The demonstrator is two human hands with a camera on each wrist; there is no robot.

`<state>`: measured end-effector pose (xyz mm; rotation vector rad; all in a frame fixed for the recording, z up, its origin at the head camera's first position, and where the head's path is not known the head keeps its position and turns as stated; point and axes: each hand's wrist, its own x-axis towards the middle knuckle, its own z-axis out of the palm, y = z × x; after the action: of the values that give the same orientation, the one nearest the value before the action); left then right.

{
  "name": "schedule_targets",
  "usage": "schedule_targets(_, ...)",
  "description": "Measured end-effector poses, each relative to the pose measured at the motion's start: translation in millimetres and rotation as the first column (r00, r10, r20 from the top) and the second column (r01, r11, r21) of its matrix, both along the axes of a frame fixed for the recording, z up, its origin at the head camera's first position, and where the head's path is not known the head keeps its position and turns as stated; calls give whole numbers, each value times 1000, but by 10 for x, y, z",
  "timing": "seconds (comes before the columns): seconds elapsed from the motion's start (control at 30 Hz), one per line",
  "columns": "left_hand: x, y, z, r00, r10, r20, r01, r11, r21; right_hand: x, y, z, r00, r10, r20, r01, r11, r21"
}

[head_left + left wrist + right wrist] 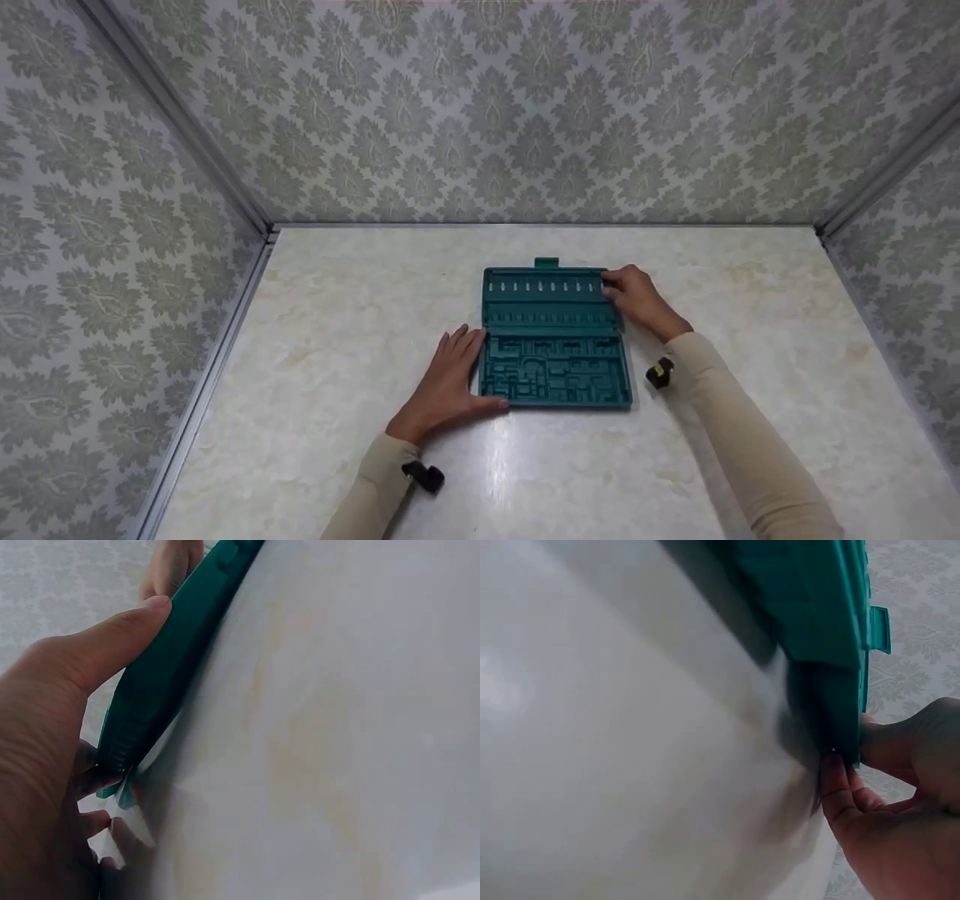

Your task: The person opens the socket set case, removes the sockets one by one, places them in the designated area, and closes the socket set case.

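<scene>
A teal plastic tool case [555, 367] lies unfolded on the table, its two halves joined by a hinge across the middle. Moulded recesses fill the near half; the far lid half [551, 296] has a row of narrow slots and a latch tab [547, 262] at its back edge. Along the case's left side, my left hand [450, 375] is spread, thumb touching the near left corner and fingertips by the hinge. My right hand [637, 296] pinches the lid's far right corner between thumb and fingers, seen closely in the right wrist view.
A pale marbled table [315, 420] carries the case. Patterned wall panels [480, 112] stand behind and at both sides, with metal rails [247, 195] along their joins. Small dark devices sit at the left wrist [424, 477] and right wrist [660, 372].
</scene>
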<state>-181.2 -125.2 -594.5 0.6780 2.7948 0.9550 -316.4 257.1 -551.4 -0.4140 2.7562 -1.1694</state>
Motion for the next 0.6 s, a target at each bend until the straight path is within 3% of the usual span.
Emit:
schedule_targets(0.27,15,-53,39,1000,9,0,-9,1000,-27,-54,-74,29,997,56,-52,-54,997,53)
schedule_targets(0.6,22,-149,42,999,6,-50,-8,999,-47,-24,-144,57,1000,20,17,-21,999,45)
